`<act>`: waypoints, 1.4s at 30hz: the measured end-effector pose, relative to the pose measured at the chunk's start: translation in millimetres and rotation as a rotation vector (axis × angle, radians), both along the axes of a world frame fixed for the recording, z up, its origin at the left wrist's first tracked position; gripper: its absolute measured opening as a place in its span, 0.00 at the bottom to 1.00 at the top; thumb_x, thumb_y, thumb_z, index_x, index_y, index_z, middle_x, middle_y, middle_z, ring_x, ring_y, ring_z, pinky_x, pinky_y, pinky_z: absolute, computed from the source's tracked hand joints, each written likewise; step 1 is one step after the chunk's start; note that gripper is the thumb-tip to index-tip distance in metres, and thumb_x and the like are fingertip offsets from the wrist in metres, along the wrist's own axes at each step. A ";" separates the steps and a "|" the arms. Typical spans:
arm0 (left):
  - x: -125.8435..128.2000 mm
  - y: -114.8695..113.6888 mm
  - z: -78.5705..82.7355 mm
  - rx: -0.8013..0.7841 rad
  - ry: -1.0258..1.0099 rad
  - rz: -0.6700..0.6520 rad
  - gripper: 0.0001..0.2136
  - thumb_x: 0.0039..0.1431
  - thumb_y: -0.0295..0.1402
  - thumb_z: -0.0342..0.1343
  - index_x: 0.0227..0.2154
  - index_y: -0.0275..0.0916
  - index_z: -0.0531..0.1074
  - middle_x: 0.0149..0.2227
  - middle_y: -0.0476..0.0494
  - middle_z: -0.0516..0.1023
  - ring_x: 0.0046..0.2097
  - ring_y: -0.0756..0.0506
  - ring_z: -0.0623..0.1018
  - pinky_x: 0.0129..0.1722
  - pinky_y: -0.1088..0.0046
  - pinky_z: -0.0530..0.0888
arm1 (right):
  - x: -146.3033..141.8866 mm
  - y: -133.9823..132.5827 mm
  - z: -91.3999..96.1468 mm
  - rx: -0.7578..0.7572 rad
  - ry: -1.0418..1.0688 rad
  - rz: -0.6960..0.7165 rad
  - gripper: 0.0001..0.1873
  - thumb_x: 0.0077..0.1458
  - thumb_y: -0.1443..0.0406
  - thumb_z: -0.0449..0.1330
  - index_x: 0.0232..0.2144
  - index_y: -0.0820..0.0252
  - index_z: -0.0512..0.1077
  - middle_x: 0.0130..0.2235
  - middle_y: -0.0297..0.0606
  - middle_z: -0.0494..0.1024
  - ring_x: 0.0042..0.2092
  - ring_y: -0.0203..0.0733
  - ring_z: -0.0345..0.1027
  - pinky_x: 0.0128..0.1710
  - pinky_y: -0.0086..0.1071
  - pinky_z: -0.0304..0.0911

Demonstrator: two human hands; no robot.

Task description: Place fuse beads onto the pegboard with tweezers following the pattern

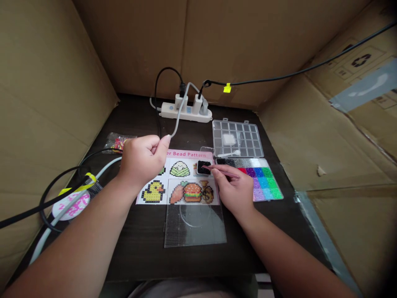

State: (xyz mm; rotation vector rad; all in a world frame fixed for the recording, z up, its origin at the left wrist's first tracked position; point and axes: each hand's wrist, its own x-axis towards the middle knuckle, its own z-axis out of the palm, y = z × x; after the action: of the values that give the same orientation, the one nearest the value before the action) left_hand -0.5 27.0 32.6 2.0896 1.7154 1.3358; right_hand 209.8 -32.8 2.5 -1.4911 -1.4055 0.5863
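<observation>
My right hand (237, 188) grips a pair of pink tweezers (228, 171). Their tips reach into a small white box of black beads (204, 167), which stands on a printed bead pattern sheet (190, 155). My left hand (142, 159) is closed in a fist above the sheet's left side; what its fingers hold, if anything, is hidden. A white cable (178, 120) runs up to the thumb, and I cannot tell whether it is gripped or passes behind. Over the sheet's lower part lies a clear pegboard (195, 227), with a carrot, burger and money bag pattern showing through.
A compartment box of coloured beads (263, 182) lies at the right, its open lid (237, 138) holding a white scoop (232, 153). Behind are a power strip (186, 112) and cables. A bead packet (116, 142) and round pink-white piece (71, 205) lie left. Cardboard walls (136, 45) surround the table.
</observation>
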 end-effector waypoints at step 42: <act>-0.1 0.9 -4.4 0.048 -0.053 -0.058 0.24 0.52 0.34 0.56 0.11 0.38 0.46 0.13 0.54 0.44 0.18 0.54 0.49 0.20 0.70 0.48 | 22.3 -72.4 -1.3 0.018 -0.094 -0.082 0.05 0.49 0.67 0.64 0.31 0.57 0.79 0.31 0.37 0.81 0.33 0.40 0.76 0.35 0.32 0.73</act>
State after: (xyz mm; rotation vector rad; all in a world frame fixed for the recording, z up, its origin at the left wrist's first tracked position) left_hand -0.5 27.9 28.2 2.0920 1.6058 1.4152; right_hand 232.1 -105.2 1.3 -1.5717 -1.4095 0.4569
